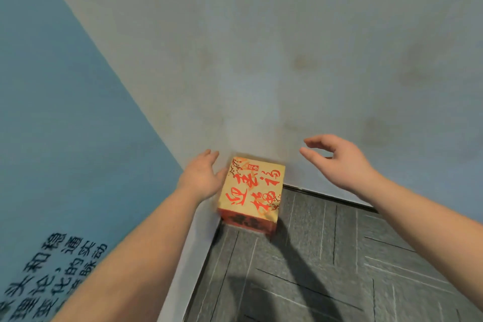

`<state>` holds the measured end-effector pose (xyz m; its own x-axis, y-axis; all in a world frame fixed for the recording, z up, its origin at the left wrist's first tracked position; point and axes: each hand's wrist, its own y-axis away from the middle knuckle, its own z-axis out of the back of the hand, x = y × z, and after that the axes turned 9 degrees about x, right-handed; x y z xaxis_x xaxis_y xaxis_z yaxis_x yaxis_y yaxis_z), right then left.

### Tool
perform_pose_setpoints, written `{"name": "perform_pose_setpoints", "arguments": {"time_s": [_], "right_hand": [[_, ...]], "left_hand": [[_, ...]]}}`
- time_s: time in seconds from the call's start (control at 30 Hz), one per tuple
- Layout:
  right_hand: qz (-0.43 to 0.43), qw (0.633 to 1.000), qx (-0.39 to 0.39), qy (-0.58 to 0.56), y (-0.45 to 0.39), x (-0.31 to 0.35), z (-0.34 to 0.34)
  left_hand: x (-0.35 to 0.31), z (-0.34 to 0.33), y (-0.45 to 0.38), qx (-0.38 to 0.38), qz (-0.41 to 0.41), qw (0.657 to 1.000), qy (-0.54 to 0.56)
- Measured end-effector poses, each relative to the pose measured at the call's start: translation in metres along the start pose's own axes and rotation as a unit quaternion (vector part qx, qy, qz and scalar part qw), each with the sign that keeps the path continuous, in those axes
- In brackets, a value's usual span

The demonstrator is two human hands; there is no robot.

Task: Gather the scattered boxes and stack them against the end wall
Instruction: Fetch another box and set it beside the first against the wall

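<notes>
A blue side wall (pixel 60 102) with dark printed characters low down was recorded at the far left of the head view. It was met by a pale grey end wall (pixel 261 47), on which faint stains were noted.

The left hand (pixel 201 178) was seen extended toward the corner, fingers spread and unclenched. Its thumb was observed at the left edge of the box (pixel 251 191); whether skin touched cardboard could not be told, owing to blur. Nothing was grasped by it.

The box was found in the corner where the two walls meet, its far edge against the end wall and its left side close to the side wall. A tan top face with red brush characters was recorded, and a red lower front face with dark print. Whether one box or a stack was standing there could not be determined from above. It was set on the dark grey tiled floor (pixel 339 269), across which shadows of the arms were cast.

The right hand (pixel 339 162) was noted raised to the right of the box, well apart from it, fingers loosely curled and released, nothing held.
</notes>
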<state>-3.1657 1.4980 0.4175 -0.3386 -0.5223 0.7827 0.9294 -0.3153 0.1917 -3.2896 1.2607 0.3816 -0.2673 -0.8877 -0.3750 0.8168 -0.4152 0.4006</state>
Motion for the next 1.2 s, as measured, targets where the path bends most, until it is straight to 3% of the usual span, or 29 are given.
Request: {"name": "perform_pose_setpoints", "arguments": {"time_s": [0.33,0.53,0.73,0.9,1.07,1.2], "right_hand": [[0.111,0.982,0.122,0.091,0.072,0.076,0.02],[0.198,0.949,0.197,0.144,0.147,0.13,-0.023],[0.297,0.903,0.269,0.153,0.287,0.17,-0.093],[0.378,0.834,0.364,0.174,0.483,0.175,-0.139],[0.483,0.709,0.479,0.185,0.704,0.169,-0.169],[0.548,0.614,0.532,0.201,0.852,0.163,-0.183]], "left_hand": [[-0.031,0.013,0.172,-0.109,0.092,0.989,0.046],[-0.002,0.005,0.313,-0.16,0.182,0.968,0.068],[0.034,-0.047,0.52,-0.242,0.301,0.917,0.102],[0.023,-0.144,0.741,-0.283,0.412,0.855,0.139],[-0.02,-0.245,0.953,-0.326,0.544,0.752,0.177],[-0.06,-0.305,1.075,-0.363,0.613,0.677,0.183]]}}
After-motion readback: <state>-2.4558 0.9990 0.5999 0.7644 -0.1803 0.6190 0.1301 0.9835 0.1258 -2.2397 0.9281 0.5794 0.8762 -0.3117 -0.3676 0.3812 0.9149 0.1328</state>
